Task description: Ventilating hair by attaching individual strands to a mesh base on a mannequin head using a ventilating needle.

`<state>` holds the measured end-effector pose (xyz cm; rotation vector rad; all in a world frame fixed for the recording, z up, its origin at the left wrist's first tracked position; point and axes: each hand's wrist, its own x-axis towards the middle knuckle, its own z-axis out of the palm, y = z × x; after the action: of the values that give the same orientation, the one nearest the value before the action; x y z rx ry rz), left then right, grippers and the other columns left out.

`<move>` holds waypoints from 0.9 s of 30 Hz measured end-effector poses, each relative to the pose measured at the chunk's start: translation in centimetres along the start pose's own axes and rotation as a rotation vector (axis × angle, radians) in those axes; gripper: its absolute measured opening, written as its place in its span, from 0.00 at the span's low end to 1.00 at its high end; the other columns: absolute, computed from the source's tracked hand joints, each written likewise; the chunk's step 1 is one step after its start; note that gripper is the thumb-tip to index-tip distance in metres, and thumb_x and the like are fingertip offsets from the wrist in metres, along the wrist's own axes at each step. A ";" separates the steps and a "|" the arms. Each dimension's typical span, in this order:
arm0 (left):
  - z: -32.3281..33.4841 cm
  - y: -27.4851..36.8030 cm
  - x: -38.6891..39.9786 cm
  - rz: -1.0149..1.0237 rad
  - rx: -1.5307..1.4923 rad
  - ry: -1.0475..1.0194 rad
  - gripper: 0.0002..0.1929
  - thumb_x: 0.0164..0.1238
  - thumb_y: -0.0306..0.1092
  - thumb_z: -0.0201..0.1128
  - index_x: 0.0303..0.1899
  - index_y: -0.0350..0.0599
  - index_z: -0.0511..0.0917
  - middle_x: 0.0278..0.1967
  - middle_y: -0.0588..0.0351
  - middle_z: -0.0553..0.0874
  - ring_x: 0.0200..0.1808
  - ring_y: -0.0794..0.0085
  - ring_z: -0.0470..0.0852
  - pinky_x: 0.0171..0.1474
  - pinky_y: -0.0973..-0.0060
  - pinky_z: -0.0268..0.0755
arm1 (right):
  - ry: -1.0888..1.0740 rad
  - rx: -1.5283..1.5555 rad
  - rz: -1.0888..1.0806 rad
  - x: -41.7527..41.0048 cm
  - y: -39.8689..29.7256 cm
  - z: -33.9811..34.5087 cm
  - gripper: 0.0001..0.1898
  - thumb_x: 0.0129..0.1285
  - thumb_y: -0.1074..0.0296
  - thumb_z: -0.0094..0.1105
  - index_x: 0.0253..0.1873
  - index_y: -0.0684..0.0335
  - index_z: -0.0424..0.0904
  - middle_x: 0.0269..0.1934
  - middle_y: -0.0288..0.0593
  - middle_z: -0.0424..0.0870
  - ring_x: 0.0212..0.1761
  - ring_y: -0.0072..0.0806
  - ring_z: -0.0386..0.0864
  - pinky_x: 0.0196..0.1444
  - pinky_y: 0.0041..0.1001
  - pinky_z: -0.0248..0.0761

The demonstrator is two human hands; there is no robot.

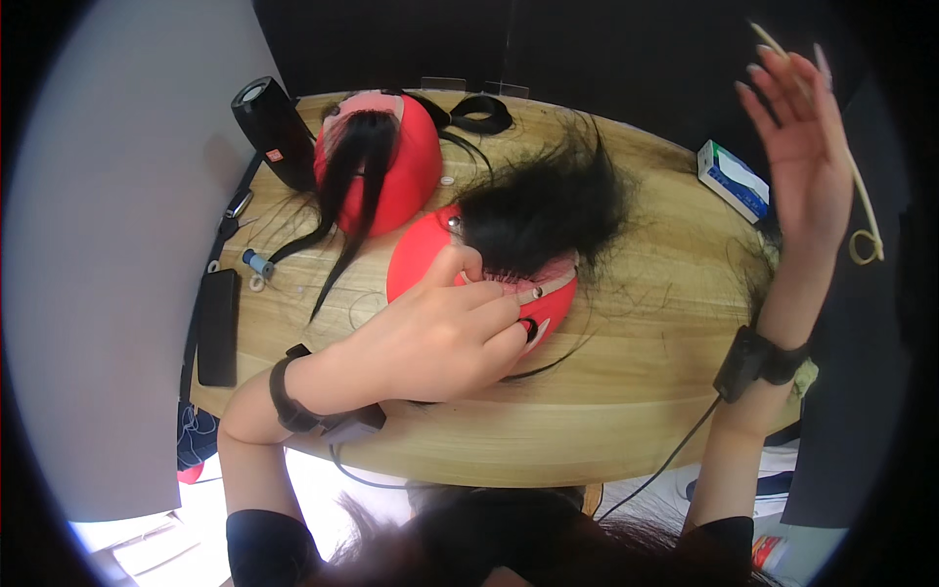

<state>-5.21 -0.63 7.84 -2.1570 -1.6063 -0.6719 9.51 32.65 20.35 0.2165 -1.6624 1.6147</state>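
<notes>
Bent over the near side of the front red head form (418,257) is my left hand (455,323), its fingers curled against the pinkish mesh of a hairpiece. What its fingertips pinch is hidden. Loose black hair (543,213) spreads from that mesh towards the back of the table. Metal-headed pins (538,292) sit along the pale edge band. My right hand (803,139) is raised high at the right, well away from the form. It holds a thin pale stick (862,187) with a small loop at its lower end.
Behind stands a second red head form (422,154) with long black strands. A cylindrical speaker (275,132), a blue thread spool (257,263) and a dark phone-like slab (218,326) line the left edge. A tissue box (733,183) lies back right. Cables trail from both wrist devices.
</notes>
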 end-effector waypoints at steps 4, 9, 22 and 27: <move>-0.1 0.9 0.3 0.063 0.018 -0.051 0.05 0.53 0.30 0.61 0.26 0.44 0.73 0.24 0.60 0.71 0.29 0.68 0.76 0.54 0.61 0.68 | 0.158 -0.652 -0.157 -2.1 -3.5 -1.2 0.21 0.80 0.54 0.46 0.59 0.66 0.80 0.54 0.51 0.86 0.55 0.36 0.84 0.66 0.39 0.73; 0.0 2.6 0.0 0.156 -0.082 -0.071 0.04 0.52 0.30 0.60 0.28 0.41 0.76 0.25 0.59 0.71 0.30 0.68 0.76 0.62 0.60 0.69 | 0.208 -0.693 -0.050 -5.9 -1.3 -2.4 0.21 0.81 0.54 0.47 0.60 0.67 0.78 0.49 0.45 0.85 0.55 0.32 0.81 0.66 0.34 0.70; 0.4 3.5 -0.2 0.249 -0.114 0.003 0.04 0.54 0.29 0.63 0.26 0.42 0.76 0.24 0.61 0.69 0.29 0.71 0.75 0.54 0.66 0.69 | -0.355 -0.592 0.480 -13.4 6.2 11.6 0.16 0.62 0.74 0.71 0.54 0.68 0.85 0.26 0.38 0.85 0.26 0.15 0.81 0.29 0.21 0.73; -0.1 3.7 -0.3 0.265 -0.134 -0.006 0.06 0.51 0.32 0.61 0.28 0.39 0.78 0.25 0.59 0.73 0.31 0.68 0.76 0.55 0.65 0.70 | -0.250 -0.516 0.378 -13.3 8.6 13.6 0.12 0.60 0.74 0.73 0.48 0.70 0.87 0.24 0.38 0.84 0.23 0.16 0.78 0.27 0.19 0.71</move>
<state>-1.73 -1.98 7.71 -2.4121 -1.2767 -0.7058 7.53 16.71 7.10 -0.1765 -2.3620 1.3919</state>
